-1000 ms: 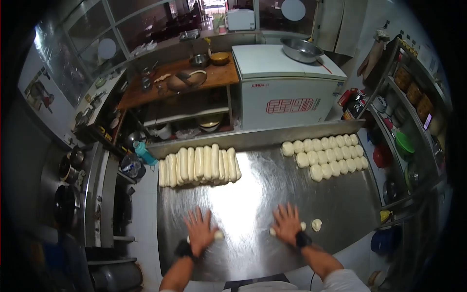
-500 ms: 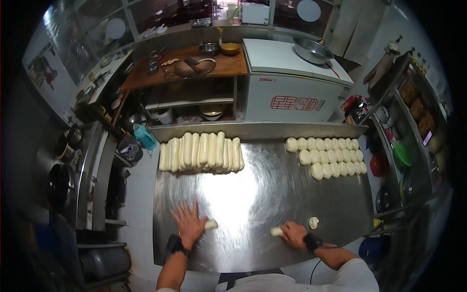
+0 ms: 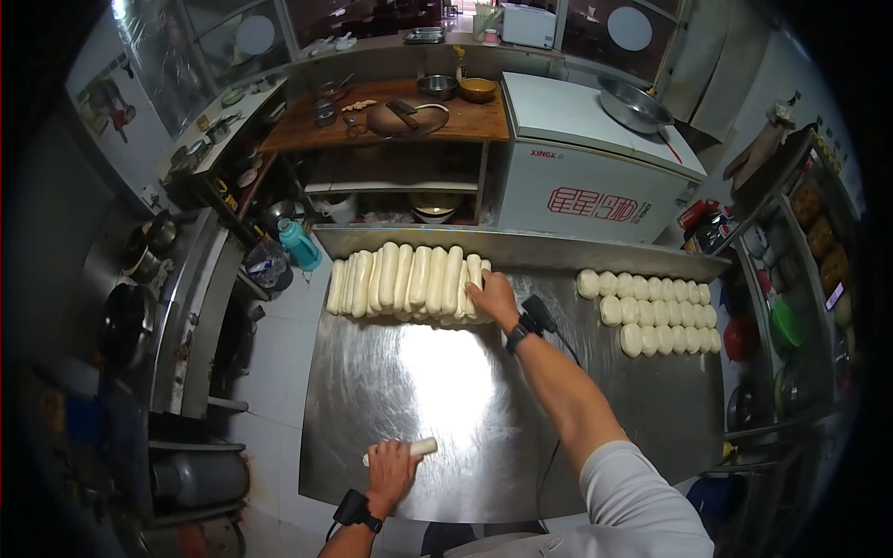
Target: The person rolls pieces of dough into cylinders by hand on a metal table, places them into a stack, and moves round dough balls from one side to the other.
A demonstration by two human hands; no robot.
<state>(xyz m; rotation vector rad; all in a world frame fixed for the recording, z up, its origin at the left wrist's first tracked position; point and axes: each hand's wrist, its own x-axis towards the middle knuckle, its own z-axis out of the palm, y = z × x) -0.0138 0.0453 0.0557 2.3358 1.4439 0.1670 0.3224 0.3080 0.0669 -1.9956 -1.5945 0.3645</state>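
My left hand (image 3: 392,474) lies palm down over a short dough roll (image 3: 424,447) near the front of the steel table. Its fingers curl across the roll, whose two ends stick out at the sides. At the far side of the table, my right hand (image 3: 495,299) reaches the right end of a piled row of long dough sticks (image 3: 400,281). Its fingers are closed round the outermost dough stick (image 3: 486,268), which they partly hide. Three rows of round dough pieces (image 3: 650,314) sit at the table's far right.
A raised metal edge (image 3: 595,249) runs along the back of the steel table (image 3: 372,372). Beyond stand a white chest freezer (image 3: 586,186) and a wooden counter (image 3: 316,139). A teal flask (image 3: 298,245) is on the left; shelves (image 3: 791,251) line the right.
My right hand has moved from a short dough piece at the front right to the far pile. My left hand, spread beside a dough piece before, now covers a dough roll. The view has shifted.
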